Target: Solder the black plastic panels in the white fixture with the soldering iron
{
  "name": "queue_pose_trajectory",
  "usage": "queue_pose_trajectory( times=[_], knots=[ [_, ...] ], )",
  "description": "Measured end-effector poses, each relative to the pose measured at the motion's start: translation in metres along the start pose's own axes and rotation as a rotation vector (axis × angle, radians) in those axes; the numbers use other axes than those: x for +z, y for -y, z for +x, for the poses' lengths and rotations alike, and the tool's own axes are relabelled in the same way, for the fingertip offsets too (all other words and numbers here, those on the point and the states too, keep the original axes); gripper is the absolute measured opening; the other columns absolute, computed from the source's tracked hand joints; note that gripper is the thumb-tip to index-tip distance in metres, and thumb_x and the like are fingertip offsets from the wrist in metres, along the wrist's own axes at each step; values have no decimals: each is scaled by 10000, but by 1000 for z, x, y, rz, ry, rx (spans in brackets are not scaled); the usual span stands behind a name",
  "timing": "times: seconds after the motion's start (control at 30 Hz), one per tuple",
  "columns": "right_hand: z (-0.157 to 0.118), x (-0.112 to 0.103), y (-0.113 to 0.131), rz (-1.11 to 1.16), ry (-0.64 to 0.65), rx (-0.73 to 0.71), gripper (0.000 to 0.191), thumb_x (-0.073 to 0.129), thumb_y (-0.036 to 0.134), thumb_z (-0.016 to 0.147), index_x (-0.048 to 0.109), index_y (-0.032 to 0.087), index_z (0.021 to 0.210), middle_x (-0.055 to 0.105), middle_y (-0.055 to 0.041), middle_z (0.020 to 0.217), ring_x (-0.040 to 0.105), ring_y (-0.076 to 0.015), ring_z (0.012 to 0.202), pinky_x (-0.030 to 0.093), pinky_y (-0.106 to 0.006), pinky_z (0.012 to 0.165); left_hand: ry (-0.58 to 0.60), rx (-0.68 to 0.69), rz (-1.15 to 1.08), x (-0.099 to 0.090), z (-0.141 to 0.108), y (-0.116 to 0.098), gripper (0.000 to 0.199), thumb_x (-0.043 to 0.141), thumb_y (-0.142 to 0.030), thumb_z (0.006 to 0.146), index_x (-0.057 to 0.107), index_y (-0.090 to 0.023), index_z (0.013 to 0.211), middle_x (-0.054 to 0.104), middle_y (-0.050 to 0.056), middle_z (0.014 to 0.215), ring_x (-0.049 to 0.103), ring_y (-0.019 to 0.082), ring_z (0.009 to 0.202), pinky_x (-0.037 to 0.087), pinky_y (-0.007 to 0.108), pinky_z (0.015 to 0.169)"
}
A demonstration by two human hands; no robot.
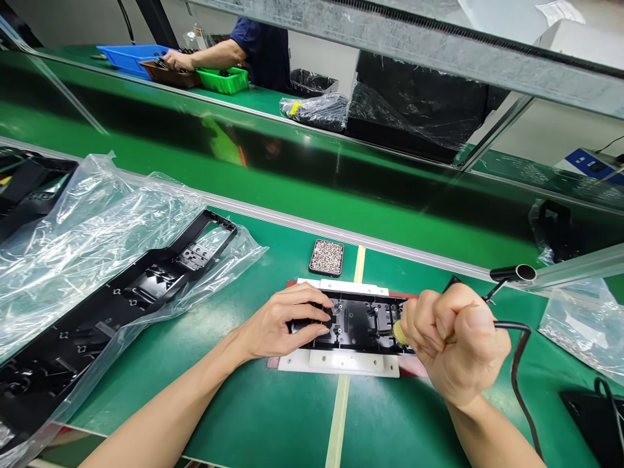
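A long black plastic housing (358,325) lies in a white and red fixture (341,364) on the green bench, its ribbed inner side facing up. My left hand (292,318) rests on the housing's left end, fingers stretched out and apart over it. Wrapped in a fist, my right hand (455,338) holds a soldering iron (400,333) by its yellowish grip, pointing down and left at the housing's right half. A dark cord (521,364) trails from behind this hand. Fingers hide both ends of the housing, and the iron's tip is hard to make out.
Behind the fixture sits a square tray of small metal pieces (326,257). Long black housings (112,312) lie on plastic film at left. A tubular holder (514,273) stands at right. Beyond the divider, a co-worker's hand (179,61) reaches into a brown bin (170,76).
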State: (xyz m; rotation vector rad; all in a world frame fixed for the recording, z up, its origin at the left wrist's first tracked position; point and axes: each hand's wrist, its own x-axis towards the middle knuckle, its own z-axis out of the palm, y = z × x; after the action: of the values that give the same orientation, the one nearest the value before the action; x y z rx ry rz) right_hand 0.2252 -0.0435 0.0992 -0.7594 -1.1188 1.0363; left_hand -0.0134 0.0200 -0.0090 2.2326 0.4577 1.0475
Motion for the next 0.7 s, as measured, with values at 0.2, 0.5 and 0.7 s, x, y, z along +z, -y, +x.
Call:
queue_pose_trajectory(
  times=[0.2, 0.5, 0.7],
  knots=[
    [0, 1, 0, -3, -7, -7, 448, 521, 414, 1014, 421, 202, 632, 306, 65, 499, 246, -71, 417, 257, -188, 390, -1, -4, -7, 0, 0, -1, 130, 748, -142, 920, 773, -178, 1042, 755, 99, 1153, 710, 225, 1048, 555, 422, 989],
    [-1, 1, 0, 1, -12, -6, 463, 547, 443, 1007, 428, 201, 631, 317, 66, 496, 255, -71, 416, 260, -188, 385, 1, 1, 0, 0, 2, -2, 129, 749, -142, 925, 769, -165, 1049, 753, 102, 1143, 705, 218, 1023, 553, 410, 958],
    [0, 2, 1, 6, -9, -6, 465, 554, 447, 1005, 442, 203, 625, 323, 62, 497, 265, -74, 415, 262, -191, 383, 7, -19, 14, -2, 2, -4, 102, 733, -179, 943, 778, -173, 1035, 755, 105, 1124, 704, 226, 1011, 555, 407, 931]
  ],
)
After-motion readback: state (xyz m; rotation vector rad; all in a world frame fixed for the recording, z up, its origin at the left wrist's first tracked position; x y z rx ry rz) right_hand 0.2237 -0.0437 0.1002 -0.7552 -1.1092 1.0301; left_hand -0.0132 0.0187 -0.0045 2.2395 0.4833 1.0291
